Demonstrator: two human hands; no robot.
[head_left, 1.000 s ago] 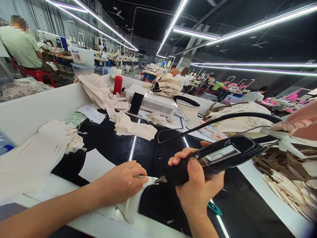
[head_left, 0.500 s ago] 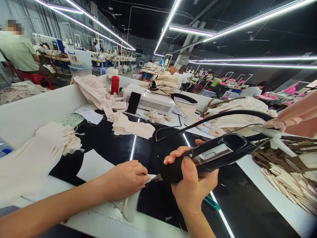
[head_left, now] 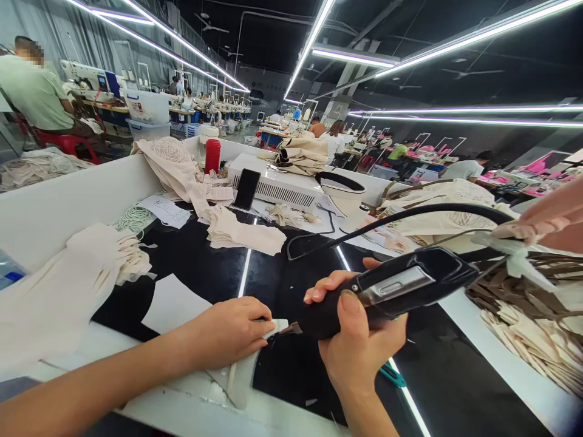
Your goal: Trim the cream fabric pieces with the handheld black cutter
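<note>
In my right hand [head_left: 364, 346] is a black corded hand tool [head_left: 392, 290] with a silver lever along its side. My fingers wrap around its body, with the thumb on top. Its short metal tip points left at a small white piece [head_left: 279, 326], seemingly fabric. My left hand [head_left: 237, 331] pinches that piece by its near end, low over the black tabletop [head_left: 291, 376]; how far the piece runs under the fingers is hidden. A white sheet [head_left: 175, 303] lies behind my left wrist. A teal-handled tool [head_left: 392, 373] lies partly hidden behind my right wrist.
Cream fabric pieces [head_left: 59, 291] are heaped at left, and a cut stack [head_left: 243, 230] lies ahead. Farther back stand a phone [head_left: 247, 189] and a red bottle [head_left: 212, 156]. Brown-strapped pieces [head_left: 528, 285] pile up at right. The tool's cable [head_left: 410, 209] arches toward the right.
My right hand and the black tool have shifted slightly to the right, the tip drawing back a little. My left hand stays nearly in place, still pinching the white piece.
</note>
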